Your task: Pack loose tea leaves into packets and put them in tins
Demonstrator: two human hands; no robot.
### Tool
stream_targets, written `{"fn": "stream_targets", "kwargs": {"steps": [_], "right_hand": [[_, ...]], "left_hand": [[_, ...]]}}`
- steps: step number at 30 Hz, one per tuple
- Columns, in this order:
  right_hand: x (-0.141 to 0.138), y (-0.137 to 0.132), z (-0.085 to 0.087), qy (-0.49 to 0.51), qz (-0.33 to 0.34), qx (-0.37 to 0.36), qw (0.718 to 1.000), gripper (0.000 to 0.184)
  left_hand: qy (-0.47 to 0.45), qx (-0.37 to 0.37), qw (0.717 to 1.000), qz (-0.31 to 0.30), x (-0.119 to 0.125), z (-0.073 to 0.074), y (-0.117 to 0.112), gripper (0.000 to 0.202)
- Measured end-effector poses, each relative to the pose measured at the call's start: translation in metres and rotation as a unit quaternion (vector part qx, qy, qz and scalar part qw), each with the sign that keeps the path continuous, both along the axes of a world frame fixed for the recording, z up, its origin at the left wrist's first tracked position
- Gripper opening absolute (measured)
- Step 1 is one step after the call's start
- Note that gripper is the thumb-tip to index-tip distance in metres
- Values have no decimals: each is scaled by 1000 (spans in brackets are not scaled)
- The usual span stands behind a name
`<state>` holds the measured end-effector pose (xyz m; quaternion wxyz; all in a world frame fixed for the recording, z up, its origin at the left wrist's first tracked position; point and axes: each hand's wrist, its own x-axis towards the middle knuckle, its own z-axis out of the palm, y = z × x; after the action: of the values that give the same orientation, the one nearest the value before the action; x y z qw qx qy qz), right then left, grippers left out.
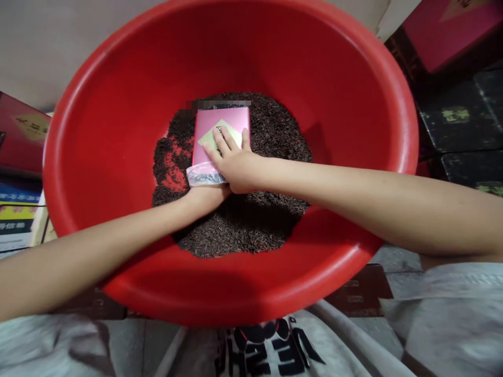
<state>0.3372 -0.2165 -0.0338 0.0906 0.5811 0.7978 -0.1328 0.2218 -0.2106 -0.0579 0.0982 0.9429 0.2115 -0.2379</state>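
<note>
A big red plastic basin [98,131] fills the view, with a heap of dark loose tea leaves [251,220] in its bottom. A pink box [214,139] with a pale yellow diamond label lies on the leaves, a clear plastic bag edge at its near end. My right hand [231,159] lies on top of the box, fingers stretched flat over the label. My left hand [204,196] reaches under the box's near end; its fingers are hidden beneath the right hand and the bag.
Dark red boxes [21,136] sit at the left, with printed cartons below them. More red and black boxes [459,104] are stacked at the right. My lap in a grey printed shirt [267,345] is just under the basin's near rim.
</note>
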Motion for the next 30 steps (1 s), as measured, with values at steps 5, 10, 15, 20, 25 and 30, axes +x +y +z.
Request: {"fn": "stream_targets", "kwargs": {"steps": [5,10,15,20,25,30], "right_hand": [[2,-2,5,-12,28,-23,999,104],[3,-1,3,1,26,-15,1000,104],[1,-2,5,8,11,-22,1000,101],[1,1,1,11,-1,-2,1000,100],[6,7,-7,28,0,12,1000,99],[8,7,-10,25,22,21,999,100]], "left_hand": [[190,-162,968,-38,-26,24,-50,32],[289,-147,946,-4,-34,21,-53,31],[170,-144,975,-8,-24,4,-33,24],[-6,-79,995,56,-7,-6,1,51],[6,-2,998,57,-3,15,-17,29],[29,-356,933,42,-13,17,-67,23]]}}
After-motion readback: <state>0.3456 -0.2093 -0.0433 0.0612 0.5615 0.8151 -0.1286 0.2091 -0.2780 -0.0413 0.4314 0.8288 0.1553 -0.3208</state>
